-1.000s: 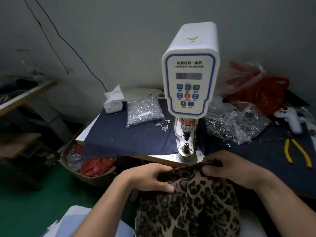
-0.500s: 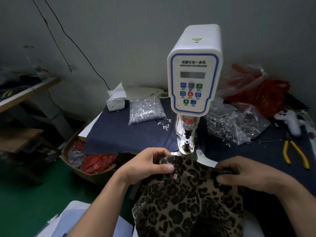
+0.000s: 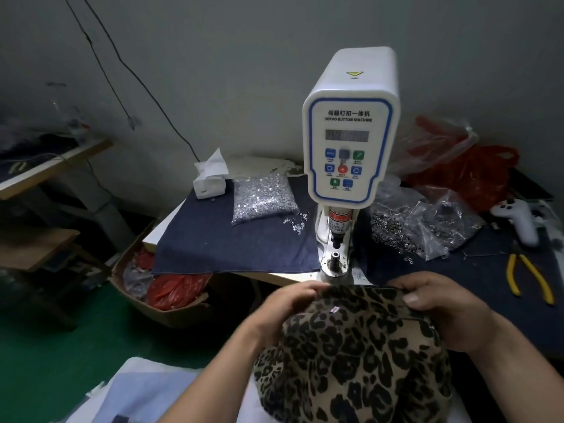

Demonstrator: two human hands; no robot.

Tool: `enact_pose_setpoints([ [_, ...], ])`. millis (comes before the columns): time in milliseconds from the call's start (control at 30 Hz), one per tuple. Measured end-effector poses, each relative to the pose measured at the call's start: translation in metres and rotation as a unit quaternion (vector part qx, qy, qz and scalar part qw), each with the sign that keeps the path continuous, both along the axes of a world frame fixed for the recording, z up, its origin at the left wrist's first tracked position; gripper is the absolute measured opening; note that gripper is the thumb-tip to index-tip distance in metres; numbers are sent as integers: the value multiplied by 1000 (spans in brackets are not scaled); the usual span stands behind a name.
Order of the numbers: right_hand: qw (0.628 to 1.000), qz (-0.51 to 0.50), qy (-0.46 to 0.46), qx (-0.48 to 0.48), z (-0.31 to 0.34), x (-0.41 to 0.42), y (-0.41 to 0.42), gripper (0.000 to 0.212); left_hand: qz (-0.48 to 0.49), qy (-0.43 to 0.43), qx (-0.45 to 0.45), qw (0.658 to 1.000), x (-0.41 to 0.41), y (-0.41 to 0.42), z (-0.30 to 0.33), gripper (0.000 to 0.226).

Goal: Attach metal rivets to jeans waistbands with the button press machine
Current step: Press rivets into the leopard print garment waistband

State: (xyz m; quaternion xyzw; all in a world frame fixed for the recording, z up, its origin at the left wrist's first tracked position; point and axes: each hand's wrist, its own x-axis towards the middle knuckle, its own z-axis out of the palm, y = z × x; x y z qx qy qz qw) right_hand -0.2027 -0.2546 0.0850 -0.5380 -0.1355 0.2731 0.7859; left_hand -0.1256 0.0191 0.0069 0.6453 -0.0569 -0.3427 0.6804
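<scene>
A white servo button machine stands at the table's middle, its lower die post bare. Just in front of the die I hold leopard-print jeans by the waistband. My left hand grips the waistband's left end, fingers curled over the edge. At the right end my right hand pinches the band, thumb on top. A small white tag with red print shows on the fabric between them. A clear bag of silver rivets lies left of the machine, with loose rivets beside it.
Bags of dark metal parts lie right of the machine, with yellow-handled pliers and a white controller farther right. A tissue box sits on the denim cloth. A cardboard box with red bags is on the floor to the left.
Both hands have shifted along the waistband and lifted it a little toward the die; the small tag has come into view on the fabric.
</scene>
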Motion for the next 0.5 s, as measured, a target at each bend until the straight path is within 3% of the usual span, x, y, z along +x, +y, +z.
enact_pose_setpoints([
  [133, 991, 23, 12, 128, 6, -2, 4, 19, -111, 5, 90, 990, -13, -35, -3, 28],
  [167, 989, 9, 24, 147, 4, -3, 1, 15, -152, -20, 117, 981, -11, -38, -4, 36],
  [233, 985, -37, 48, 160, -1, -7, -12, 20, -250, -59, 179, 950, -3, -38, -1, 51],
  [300, 970, -32, 63, 232, -5, -10, -25, 19, -318, 7, 189, 929, 3, -37, -1, 48],
  [400, 937, -59, 92, 330, -5, -12, -31, 38, -344, 90, 191, 915, -2, -34, -6, 44],
  [500, 932, -95, 64, 345, -6, -8, -23, 39, -369, 1, 240, 898, -12, -36, -14, 55],
])
